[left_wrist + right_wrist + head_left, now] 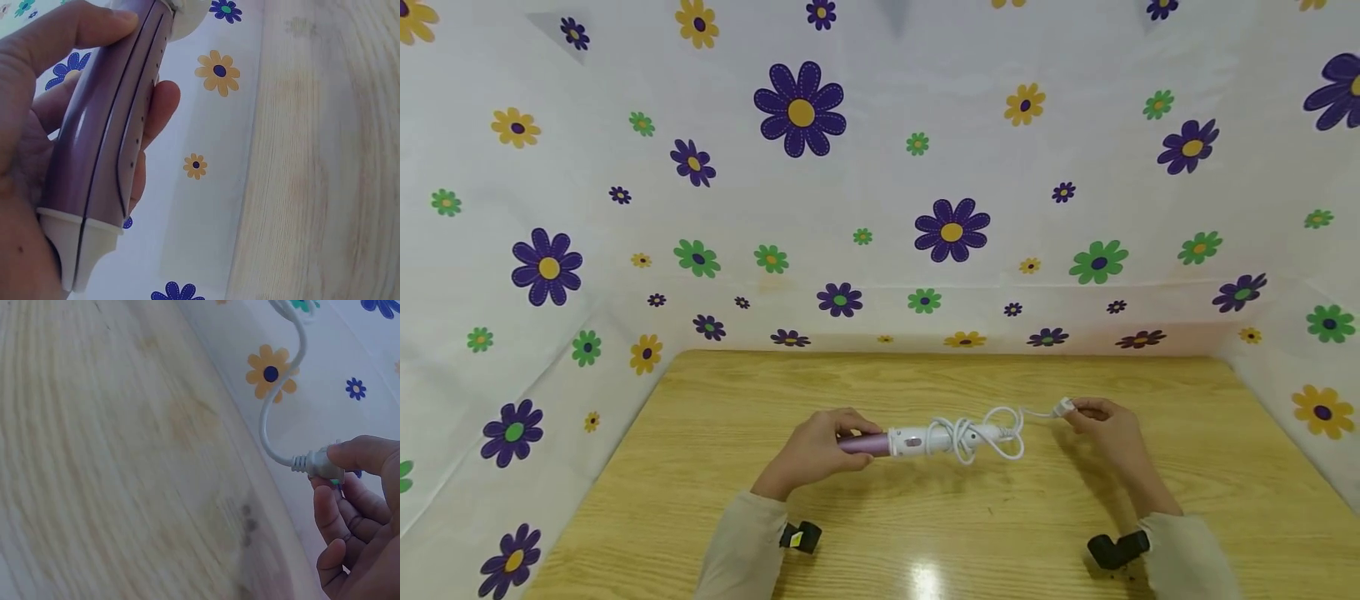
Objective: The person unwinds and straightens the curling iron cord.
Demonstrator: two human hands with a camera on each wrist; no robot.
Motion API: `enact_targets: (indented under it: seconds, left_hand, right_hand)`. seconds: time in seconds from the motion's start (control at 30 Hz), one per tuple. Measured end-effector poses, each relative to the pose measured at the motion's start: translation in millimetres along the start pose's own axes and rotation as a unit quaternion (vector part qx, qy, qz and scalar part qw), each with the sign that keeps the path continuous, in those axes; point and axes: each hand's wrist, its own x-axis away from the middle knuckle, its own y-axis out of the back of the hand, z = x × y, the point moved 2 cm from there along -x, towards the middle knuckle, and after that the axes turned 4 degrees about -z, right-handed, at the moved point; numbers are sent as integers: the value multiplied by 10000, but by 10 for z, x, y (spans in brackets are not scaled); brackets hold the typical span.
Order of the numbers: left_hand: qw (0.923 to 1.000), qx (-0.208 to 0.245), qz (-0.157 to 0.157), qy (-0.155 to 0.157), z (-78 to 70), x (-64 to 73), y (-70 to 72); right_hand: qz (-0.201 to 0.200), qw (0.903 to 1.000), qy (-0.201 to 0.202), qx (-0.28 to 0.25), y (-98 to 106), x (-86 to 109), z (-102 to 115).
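My left hand (pixel 822 450) grips a hair straightener (pixel 917 442) by its purple barrel, thumb on one side and fingers curled round the other. In the left wrist view the purple barrel (pixel 103 125) shows a long seam, a row of small dots and a white tip. A white cord (pixel 962 437) is looped and tangled about the straightener's white handle. From there a length of it runs to the white plug (pixel 1063 407), which my right hand (pixel 1108 433) pinches between thumb and fingers. The right wrist view shows the plug (pixel 322 464) close up; its prongs are hidden.
Beneath both hands lies a wood-grain table (pixel 925 517). A white cloth with printed flowers (pixel 880 183) hangs behind it and along both sides. Black wrist devices (pixel 805 537) sit at the sleeves.
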Motion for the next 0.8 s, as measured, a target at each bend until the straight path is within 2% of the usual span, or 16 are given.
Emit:
enact_targets:
  seconds: [0.1, 0.3, 0.53, 0.63, 0.8]
  left_hand:
    - [9999, 97, -3, -38, -9, 4, -11]
    - [9998, 177, -66, -81, -20, 1, -17]
    - [9997, 148, 124, -153, -23, -11, -58]
    - [9996, 108, 187, -165, -25, -17, -79]
    - [9995, -42, 231, -192, -19, -26, -96]
  right_hand:
    - [141, 9999, -63, -7, -110, 0, 17]
    - [360, 9993, 53, -131, -347, -14, 67]
    - [476, 9982, 292, -198, -574, -38, 248]
    - [514, 9975, 326, -355, -581, -52, 338]
    - [595, 9956, 247, -683, -473, -90, 400]
